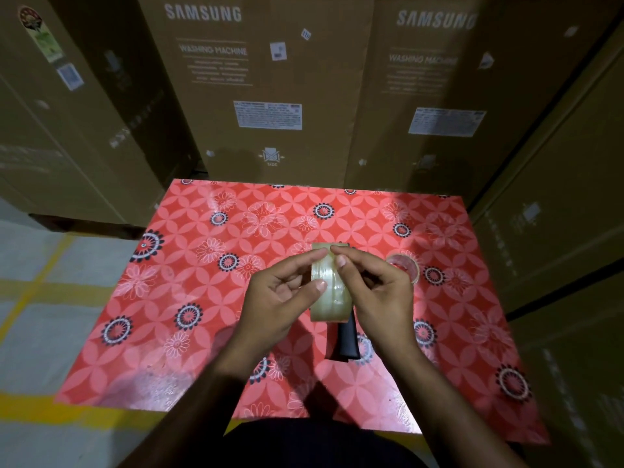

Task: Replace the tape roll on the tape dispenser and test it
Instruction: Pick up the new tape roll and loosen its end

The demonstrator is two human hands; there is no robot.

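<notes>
I am looking into a warehouse or stockroom. Tall brown cardboard boxes (280, 82) printed "SAMSUNG WASHING MACHINE", with shipping labels, stand stacked close around a small table (189, 298) covered in a red flowered cloth. The grey concrete floor (50, 315) carries painted yellow lines, like marked storage lanes.

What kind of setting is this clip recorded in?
Likely a warehouse or appliance stockroom: tall cardboard boxes printed "Samsung Washing Machine" wall in a small table with a red floral cover, and yellow lines mark the floor.
</notes>
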